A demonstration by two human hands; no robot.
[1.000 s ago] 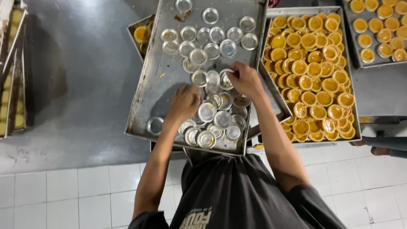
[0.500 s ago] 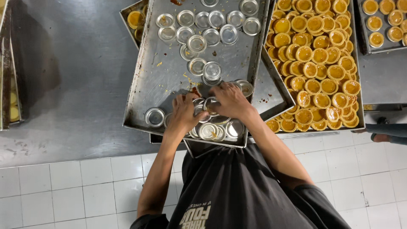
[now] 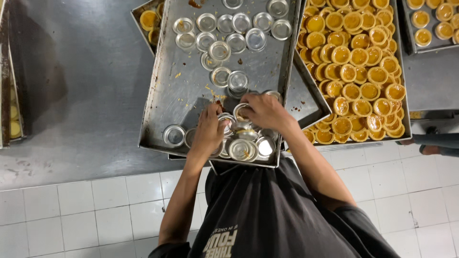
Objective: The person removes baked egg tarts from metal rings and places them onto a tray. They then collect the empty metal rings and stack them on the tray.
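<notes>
View from above, read left to right. At the far left edge of the steel desk point(image 3: 81, 95) lay part of a tray with pale pastries point(image 3: 13, 119). Centre-left, a large metal tray point(image 3: 186, 91) carried empty tart tins point(image 3: 224, 36) — a loose group sat spread toward its far end, and a denser heap point(image 3: 246, 143) was gathered at the near edge, where both hands worked. The left hand point(image 3: 209, 131) rested on the heap, fingers curled down over the tins; whether it had hold of one could not be told. The right hand point(image 3: 265, 111) lay just beside it, fingers bent around a single tin point(image 3: 241, 112) at the heap's far side. To the right, a second tray point(image 3: 399, 91) was crowded with golden tarts point(image 3: 354, 57) already out of their tins; a further tray point(image 3: 432, 24) held more. Judged from this, the gathering of empty tins was partly done — the far group was yet to be collected.
</notes>
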